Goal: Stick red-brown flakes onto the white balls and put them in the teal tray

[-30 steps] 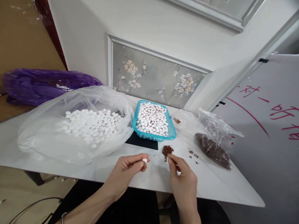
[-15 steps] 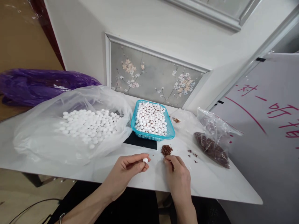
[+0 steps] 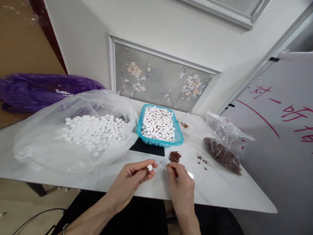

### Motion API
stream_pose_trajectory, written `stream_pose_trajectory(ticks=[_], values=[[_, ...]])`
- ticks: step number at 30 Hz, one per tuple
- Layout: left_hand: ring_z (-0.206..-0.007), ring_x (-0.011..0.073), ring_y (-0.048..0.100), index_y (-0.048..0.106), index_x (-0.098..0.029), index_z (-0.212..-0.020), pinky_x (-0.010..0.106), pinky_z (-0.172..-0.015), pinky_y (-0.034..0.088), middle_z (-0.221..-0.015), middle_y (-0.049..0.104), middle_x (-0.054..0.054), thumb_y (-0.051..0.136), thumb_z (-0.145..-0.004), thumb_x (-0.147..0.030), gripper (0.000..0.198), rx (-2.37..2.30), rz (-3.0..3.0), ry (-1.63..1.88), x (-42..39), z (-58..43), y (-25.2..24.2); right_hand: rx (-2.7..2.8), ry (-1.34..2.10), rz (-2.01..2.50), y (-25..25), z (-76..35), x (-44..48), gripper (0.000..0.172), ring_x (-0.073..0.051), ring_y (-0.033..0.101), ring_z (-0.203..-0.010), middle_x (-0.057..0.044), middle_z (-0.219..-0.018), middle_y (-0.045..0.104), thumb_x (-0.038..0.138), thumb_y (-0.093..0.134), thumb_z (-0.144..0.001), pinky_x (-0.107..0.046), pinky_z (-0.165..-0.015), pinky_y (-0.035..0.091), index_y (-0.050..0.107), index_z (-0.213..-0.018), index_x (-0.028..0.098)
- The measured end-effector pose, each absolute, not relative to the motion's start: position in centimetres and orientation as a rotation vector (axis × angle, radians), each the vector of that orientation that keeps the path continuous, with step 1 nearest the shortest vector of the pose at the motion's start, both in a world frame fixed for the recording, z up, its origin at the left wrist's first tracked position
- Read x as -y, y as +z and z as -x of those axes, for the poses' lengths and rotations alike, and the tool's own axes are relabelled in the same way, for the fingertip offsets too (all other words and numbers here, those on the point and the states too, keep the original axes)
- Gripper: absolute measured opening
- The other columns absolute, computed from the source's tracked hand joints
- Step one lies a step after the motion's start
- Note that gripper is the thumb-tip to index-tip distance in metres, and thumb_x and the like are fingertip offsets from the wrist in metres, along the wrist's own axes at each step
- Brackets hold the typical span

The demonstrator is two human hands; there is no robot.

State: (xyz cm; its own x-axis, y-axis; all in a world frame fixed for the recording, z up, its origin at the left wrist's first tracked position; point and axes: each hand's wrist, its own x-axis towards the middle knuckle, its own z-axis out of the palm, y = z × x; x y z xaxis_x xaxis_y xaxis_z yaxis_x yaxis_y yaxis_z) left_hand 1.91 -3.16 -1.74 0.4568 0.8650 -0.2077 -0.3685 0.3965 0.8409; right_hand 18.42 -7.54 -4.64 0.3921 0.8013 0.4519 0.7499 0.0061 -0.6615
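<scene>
Between the thumb and fingers of my left hand (image 3: 127,182) is a small white ball (image 3: 149,167), held above the front part of the table. My right hand (image 3: 181,186) faces it with thumb and forefinger pinched together; whatever lies in the pinch is too small to make out. Just beyond the right fingertips sits a heap of small brown bits (image 3: 175,156). Behind the heap, a blue plastic basket (image 3: 180,139) is filled with white balls, with brown specks showing among them.
A clear plastic bag (image 3: 44,143) of loose white balls spreads over the table's left side, near a purple bag (image 3: 26,93). To the right are several brown pieces (image 3: 205,162) and a zip bag (image 3: 223,156) of brown material. A whiteboard (image 3: 274,156) stands at right.
My right hand has moved slightly left, away from the brown heap and closer to the ball. My left hand has shifted a little left, still holding the ball.
</scene>
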Motion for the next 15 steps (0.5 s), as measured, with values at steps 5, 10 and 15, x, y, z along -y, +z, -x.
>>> stream_pose_trajectory(ticks=[5,10,15], values=[[-0.094,0.0161,0.062,0.077,-0.021,-0.097,0.026,-0.095,0.045,-0.110,0.072,0.005,0.073,-0.073,-0.023,0.025,-0.674,-0.794,0.846,3.07,-1.82,-1.30,1.316,0.190,1.715,-4.80,-17.64,7.41,0.016,-0.015,0.064,-0.068,-0.002,-0.080,0.069,0.028,0.048,-0.089,-0.025,-0.065,0.049,0.062,-0.088,0.020],[-0.101,0.0171,0.061,0.076,-0.022,-0.099,0.024,-0.097,0.043,-0.114,0.071,0.006,0.073,-0.074,-0.027,0.025,-0.658,-0.829,0.831,3.18,-1.66,-1.39,1.330,0.232,1.697,-5.24,-17.57,7.32,0.018,-0.018,0.065,-0.080,-0.005,-0.092,0.069,0.027,0.047,-0.090,-0.028,-0.074,0.049,0.062,-0.095,0.020],[-0.101,0.0172,0.060,0.076,-0.022,-0.101,0.025,-0.096,0.043,-0.113,0.071,0.006,0.074,-0.074,-0.027,0.027,-0.678,-0.842,0.808,3.19,-1.51,-1.68,1.366,0.234,1.677,-5.34,-17.72,7.38,0.018,-0.016,0.063,-0.077,-0.003,-0.087,0.068,0.025,0.046,-0.090,-0.026,-0.072,0.049,0.063,-0.090,0.020]])
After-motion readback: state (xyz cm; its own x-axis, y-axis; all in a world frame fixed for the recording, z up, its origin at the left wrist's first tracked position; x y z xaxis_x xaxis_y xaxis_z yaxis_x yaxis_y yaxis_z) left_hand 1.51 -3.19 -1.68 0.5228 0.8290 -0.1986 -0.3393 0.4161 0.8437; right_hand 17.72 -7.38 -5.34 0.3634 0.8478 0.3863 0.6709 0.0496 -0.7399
